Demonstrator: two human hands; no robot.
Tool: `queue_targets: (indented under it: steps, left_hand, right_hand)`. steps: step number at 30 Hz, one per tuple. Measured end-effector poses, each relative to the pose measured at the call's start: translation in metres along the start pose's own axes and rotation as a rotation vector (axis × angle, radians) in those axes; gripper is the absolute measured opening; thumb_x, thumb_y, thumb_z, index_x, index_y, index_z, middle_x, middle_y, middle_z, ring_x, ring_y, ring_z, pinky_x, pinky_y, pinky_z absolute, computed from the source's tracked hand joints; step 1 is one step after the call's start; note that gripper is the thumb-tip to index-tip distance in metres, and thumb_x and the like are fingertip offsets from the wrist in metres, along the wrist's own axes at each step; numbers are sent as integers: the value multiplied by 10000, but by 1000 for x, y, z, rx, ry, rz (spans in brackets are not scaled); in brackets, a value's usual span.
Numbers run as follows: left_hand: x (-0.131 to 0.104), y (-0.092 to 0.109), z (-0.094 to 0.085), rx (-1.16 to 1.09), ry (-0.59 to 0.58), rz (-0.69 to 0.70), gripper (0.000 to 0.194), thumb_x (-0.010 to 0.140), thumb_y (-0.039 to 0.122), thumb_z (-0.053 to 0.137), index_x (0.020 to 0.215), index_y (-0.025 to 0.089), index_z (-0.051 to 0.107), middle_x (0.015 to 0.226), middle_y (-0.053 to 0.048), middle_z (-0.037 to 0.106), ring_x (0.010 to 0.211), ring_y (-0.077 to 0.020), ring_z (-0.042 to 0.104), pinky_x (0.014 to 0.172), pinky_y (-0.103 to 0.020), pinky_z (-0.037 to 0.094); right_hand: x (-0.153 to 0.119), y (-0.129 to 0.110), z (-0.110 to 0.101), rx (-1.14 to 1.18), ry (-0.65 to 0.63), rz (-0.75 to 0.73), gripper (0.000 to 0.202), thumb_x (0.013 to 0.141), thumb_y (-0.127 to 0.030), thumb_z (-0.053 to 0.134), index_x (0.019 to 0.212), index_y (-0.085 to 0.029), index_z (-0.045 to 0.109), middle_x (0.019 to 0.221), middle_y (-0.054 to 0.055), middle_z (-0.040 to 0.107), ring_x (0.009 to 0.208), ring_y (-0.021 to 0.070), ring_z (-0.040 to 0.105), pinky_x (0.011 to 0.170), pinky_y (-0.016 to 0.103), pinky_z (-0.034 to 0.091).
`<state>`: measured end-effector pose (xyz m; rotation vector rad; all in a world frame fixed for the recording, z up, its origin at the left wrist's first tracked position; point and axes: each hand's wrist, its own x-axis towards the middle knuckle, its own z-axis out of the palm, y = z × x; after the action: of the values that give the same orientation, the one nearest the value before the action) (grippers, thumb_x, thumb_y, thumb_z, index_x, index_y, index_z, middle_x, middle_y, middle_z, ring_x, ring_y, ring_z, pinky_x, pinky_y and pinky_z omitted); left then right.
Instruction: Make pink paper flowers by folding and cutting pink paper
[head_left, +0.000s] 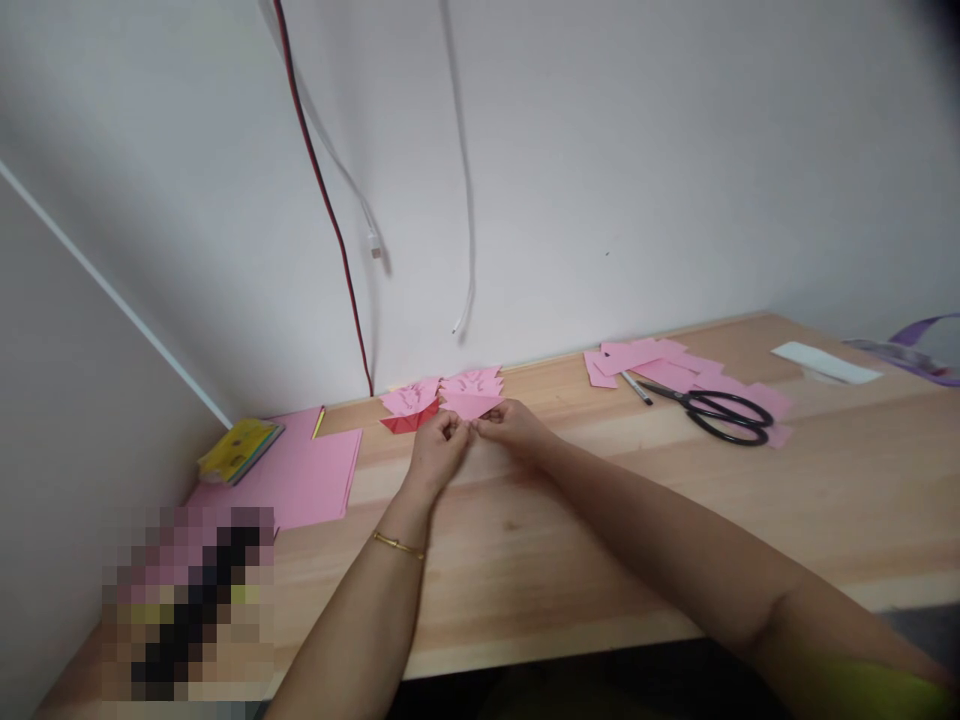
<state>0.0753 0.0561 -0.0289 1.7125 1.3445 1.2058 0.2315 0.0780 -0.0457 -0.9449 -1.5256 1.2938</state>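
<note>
A folded pink paper piece is pinched between my two hands above the wooden table. My left hand has its thumb and fingers closed at the paper's lower left edge. My right hand closes on its lower right side, fingertips almost touching the left ones. Just behind lie cut pink paper shapes with jagged edges and slits. A red folded paper piece rests beside my left hand, partly hidden by it.
Pink sheets and a yellow packet lie at the left. Toward the right are pink scraps, a pen, black-handled scissors and a white strip. Cables hang down the wall.
</note>
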Motion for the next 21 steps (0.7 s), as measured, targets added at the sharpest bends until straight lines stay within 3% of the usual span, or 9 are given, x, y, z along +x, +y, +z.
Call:
queue_targets:
  steps: [6, 15, 21]
  left_hand:
    - [0, 2, -1, 5, -16, 22, 226, 702, 249, 624, 548, 185, 471, 548, 40, 406, 551, -110, 361, 540, -233, 266]
    - [1, 1, -5, 101, -32, 55, 192, 713, 222, 571, 567, 187, 451, 550, 39, 410, 546, -109, 367, 539, -239, 264]
    - [2, 4, -9, 122, -46, 17, 203, 713, 223, 552, 561, 186, 421, 539, 50, 391, 534, -97, 349, 536, -233, 257]
  right_hand:
    - [-3, -3, -1, -8, -7, 14, 276, 680, -271, 624, 893, -113, 703, 854, 52, 708, 783, 188, 629, 714, 274, 471]
    - [-1, -14, -10, -208, 105, 46, 153, 642, -251, 573, 716, -138, 644, 606, -15, 574, 576, 119, 496, 517, 215, 353]
    - [0, -17, -29, -267, 161, -68, 117, 634, -248, 543, 661, -151, 602, 636, -18, 567, 609, 111, 502, 575, 213, 365]
